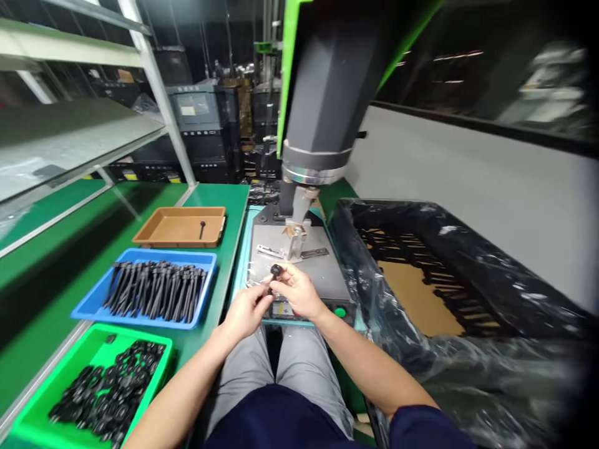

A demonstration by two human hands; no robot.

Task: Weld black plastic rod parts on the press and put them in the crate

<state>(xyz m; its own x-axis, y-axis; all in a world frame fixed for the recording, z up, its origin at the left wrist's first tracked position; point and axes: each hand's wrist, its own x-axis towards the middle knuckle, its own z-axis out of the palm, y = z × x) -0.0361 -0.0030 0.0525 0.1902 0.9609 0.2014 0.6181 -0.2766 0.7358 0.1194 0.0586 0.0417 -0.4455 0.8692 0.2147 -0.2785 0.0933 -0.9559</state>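
Note:
Both hands meet around one small black plastic rod with a thick round head, just in front of the machine's base plate. My right hand is closed on it just below the head, which sticks up above the fingers. Lower down, my left hand pinches the same part; its lower end is hidden by the fingers. Beyond the hands, a metal fixture stands on the plate under the tapered metal horn of a large press head.
On the green bench at left are a brown tray with one black rod, a blue tray of black rods and a green bin of small round black parts. At right, a plastic-lined box holds rods on cardboard. A green button sits at the base's front.

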